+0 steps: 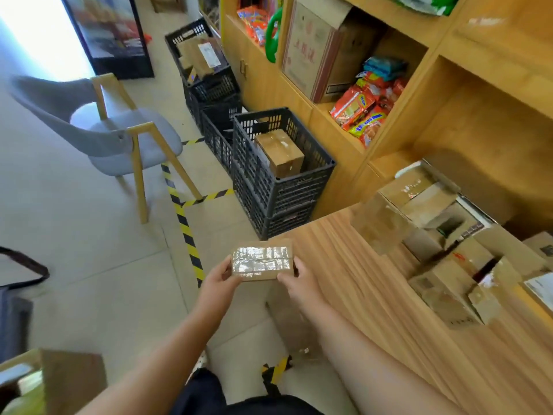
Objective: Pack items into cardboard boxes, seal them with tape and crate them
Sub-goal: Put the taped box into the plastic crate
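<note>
With left hand (223, 277) and right hand (291, 274), gripping taped box (261, 260) ends; long way sideways, black crate (287, 190) ahead.

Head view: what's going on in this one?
A person holds a small taped box, left hand and right hand gripping its ends, above the floor beside the wooden table. Ahead, a black crate already contains one sealed box. Open cardboard boxes sit on the table.
</note>
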### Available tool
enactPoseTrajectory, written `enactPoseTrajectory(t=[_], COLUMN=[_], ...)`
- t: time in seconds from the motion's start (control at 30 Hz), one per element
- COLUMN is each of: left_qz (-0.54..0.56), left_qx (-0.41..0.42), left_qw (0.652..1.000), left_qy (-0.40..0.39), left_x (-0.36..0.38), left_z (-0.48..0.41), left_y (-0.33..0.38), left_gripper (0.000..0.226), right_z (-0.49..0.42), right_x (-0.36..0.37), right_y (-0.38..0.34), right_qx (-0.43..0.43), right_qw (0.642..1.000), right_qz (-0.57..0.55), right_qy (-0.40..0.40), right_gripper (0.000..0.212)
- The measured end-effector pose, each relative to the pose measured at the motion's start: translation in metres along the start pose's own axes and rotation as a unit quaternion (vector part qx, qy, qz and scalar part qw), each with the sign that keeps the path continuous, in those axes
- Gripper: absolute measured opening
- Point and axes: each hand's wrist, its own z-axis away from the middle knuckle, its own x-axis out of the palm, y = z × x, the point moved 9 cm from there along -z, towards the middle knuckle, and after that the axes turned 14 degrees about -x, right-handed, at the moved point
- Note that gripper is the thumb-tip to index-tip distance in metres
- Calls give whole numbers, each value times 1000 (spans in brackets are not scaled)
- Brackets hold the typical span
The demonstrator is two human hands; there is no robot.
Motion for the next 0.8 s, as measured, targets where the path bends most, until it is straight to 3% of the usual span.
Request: enactPoseTrajectory(t=[0.33,0.8], left_qz=[19,-16], left_qx=[12,-31], left_qw=[1000,999], left_qy=[13,6], left_x=[-130,-154], left_z=[-108,-275], left_y=[100,187], left_gripper=[35,39], right_z=[-117,-300], right_x=[129,160], right_y=[-65,-86], right_qx=[12,52], right_qw=[1000,998], right_qz=[-9,1], right_qy=[19,32], right_gripper=[45,43])
